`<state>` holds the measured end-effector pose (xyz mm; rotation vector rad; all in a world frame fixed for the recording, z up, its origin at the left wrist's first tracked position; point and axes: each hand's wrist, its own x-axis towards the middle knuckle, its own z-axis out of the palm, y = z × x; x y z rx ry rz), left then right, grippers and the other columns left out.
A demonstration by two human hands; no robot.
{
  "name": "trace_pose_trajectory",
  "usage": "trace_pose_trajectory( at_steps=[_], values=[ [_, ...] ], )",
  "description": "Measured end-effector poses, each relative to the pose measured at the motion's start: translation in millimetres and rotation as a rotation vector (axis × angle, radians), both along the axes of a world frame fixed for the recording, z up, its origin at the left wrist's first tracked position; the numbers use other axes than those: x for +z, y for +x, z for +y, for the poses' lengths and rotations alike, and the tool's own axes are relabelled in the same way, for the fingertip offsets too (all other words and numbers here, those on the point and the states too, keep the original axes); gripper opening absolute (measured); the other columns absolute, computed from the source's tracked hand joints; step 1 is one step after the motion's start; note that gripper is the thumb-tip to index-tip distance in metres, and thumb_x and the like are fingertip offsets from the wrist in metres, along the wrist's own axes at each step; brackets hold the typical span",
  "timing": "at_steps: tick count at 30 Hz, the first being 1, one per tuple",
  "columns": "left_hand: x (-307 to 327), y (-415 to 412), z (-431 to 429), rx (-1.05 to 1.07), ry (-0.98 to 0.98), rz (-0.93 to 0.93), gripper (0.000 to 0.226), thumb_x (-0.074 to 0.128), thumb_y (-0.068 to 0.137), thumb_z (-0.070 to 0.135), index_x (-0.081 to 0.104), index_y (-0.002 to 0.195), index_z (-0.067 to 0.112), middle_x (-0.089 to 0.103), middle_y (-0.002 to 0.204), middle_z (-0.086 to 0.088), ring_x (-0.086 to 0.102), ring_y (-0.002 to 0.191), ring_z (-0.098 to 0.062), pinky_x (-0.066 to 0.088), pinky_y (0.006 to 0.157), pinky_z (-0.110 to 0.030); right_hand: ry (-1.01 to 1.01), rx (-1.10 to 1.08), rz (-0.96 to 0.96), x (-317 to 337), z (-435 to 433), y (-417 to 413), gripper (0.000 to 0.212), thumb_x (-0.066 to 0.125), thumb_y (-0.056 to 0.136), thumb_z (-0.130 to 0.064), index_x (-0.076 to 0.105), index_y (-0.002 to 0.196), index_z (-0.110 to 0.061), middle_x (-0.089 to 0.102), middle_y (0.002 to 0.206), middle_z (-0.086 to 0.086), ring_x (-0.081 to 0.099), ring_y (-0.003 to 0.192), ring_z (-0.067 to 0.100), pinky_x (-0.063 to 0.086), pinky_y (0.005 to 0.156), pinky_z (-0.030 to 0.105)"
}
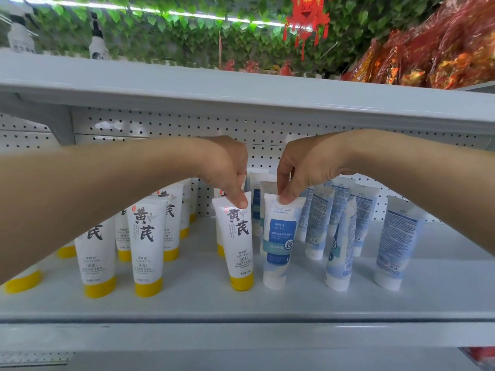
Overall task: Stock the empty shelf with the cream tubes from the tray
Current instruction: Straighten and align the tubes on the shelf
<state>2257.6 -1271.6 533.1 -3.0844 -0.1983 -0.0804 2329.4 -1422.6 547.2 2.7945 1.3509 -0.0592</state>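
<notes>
**A:** While both hands are on tubes at centre frame, we log the grips. Left hand (227,170): thumb and fingers pinch the top crimp of a yellow tube (239,236). Right hand (302,172): fingertips pinch the crimp of a blue tube (278,242). Neither hand is spread; each is closed down to the thickness of its crimp.

**B:** Where do the two tubes sit?

**A:** Both are cap-down on the shelf (241,306), side by side and just apart, with their tops tilted slightly away from each other. The yellow group (146,236) fills the lower left and the blue group (396,236) the right. Several blue ones show their back labels, and some lean on one another.

**B:** Which step do we call it?

**A:** We judge it to be placement: a front pair is being set where the two groups meet. The shelf looks well stocked. The tray is out of frame, so we cannot say how many tubes remain.

**B:** What does the next move need?

**A:** We think each tube should be squared upright on its cap. The pinch should then ease off and lift straight up, because a sideways brush could knock over the leaning blue tubes.
</notes>
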Motion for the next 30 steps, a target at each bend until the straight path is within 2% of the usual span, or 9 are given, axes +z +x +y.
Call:
trace_pose_trajectory(
  at_steps=[2,4,7,13,18,22,24,26,30],
  values=[
    [-1,-2,0,-0.001,-0.005,0.015,0.023,0.077,0.075,0.042,0.067,0.074,0.021,0.068,0.083,0.005,0.063,0.085,-0.015,0.048,0.067,-0.024,-0.004,-0.004,-0.007,-1,-1,0,0.013,0.076,0.082,-0.037,0.067,0.087,-0.028,0.061,0.088,-0.016,0.055,0.084,0.004,0.042,0.071,0.023],
    [1,-4,-1,-0.004,-0.024,0.025,0.014,0.077,0.078,0.034,0.070,0.080,0.021,0.067,0.084,0.008,0.062,0.086,-0.013,0.050,0.071,-0.024,0.002,-0.003,-0.014,-1,-1,1,0.013,0.077,0.081,-0.037,0.068,0.086,-0.028,0.060,0.086,-0.016,0.053,0.081,0.001,0.042,0.075,0.025],
    [4,-7,-2,-0.003,0.007,0.043,0.009,0.075,0.081,0.027,0.069,0.082,0.021,0.067,0.087,0.006,0.063,0.087,-0.014,0.053,0.076,-0.028,0.009,-0.003,-0.022,-1,-2,2,0.014,0.076,0.082,-0.037,0.068,0.088,-0.027,0.060,0.086,-0.015,0.055,0.083,0.005,0.041,0.079,0.027],
    [6,-9,-9,-0.001,0.133,0.071,0.015,0.074,0.082,0.028,0.063,0.074,0.021,0.070,0.096,-0.002,0.066,0.093,-0.021,0.056,0.082,-0.034,0.024,0.002,-0.009,-3,0,6,0.014,0.075,0.082,-0.038,0.067,0.087,-0.027,0.064,0.091,-0.013,0.060,0.097,0.015,0.044,0.084,0.029],
    [10,-8,-14,0.001,0.165,0.106,0.014,0.074,0.082,0.028,0.063,0.079,0.019,0.069,0.094,-0.001,0.063,0.085,-0.018,0.050,0.068,-0.026,0.026,0.009,-0.008,-2,1,8,0.014,0.076,0.082,-0.038,0.068,0.086,-0.028,0.065,0.091,-0.013,0.060,0.096,0.014,0.046,0.087,0.030],
    [10,-6,-15,0.009,0.183,0.118,0.014,0.074,0.082,0.029,0.065,0.085,0.018,0.070,0.103,-0.002,0.064,0.098,-0.020,0.053,0.081,-0.031,0.016,0.024,-0.007,-2,2,9,0.014,0.075,0.082,-0.039,0.066,0.086,-0.028,0.064,0.090,-0.012,0.060,0.096,0.015,0.046,0.085,0.030],
    [10,-5,-17,0.014,0.185,0.121,0.017,0.074,0.082,0.029,0.066,0.089,0.017,0.069,0.105,-0.002,0.064,0.100,-0.021,0.052,0.082,-0.032,0.010,0.025,-0.006,-2,2,9,0.015,0.074,0.083,-0.039,0.066,0.088,-0.027,0.064,0.089,-0.013,0.060,0.094,0.014,0.045,0.084,0.029],
    [11,-4,-20,0.020,0.193,0.128,0.020,0.074,0.082,0.029,0.067,0.094,0.014,0.068,0.103,-0.002,0.063,0.098,-0.021,0.051,0.077,-0.030,0.011,0.025,0.002,-1,1,9,0.015,0.075,0.083,-0.039,0.068,0.087,-0.026,0.065,0.090,-0.012,0.061,0.096,0.014,0.047,0.086,0.030],
    [10,-1,-22,0.027,0.200,0.123,0.017,0.073,0.083,0.027,0.061,0.089,0.016,0.062,0.089,0.001,0.058,0.086,-0.018,0.044,0.060,-0.022,0.004,0.032,-0.005,0,1,8,0.019,0.074,0.082,-0.040,0.070,0.093,-0.025,0.068,0.095,-0.010,0.062,0.098,0.014,0.049,0.093,0.033]
  ],
)
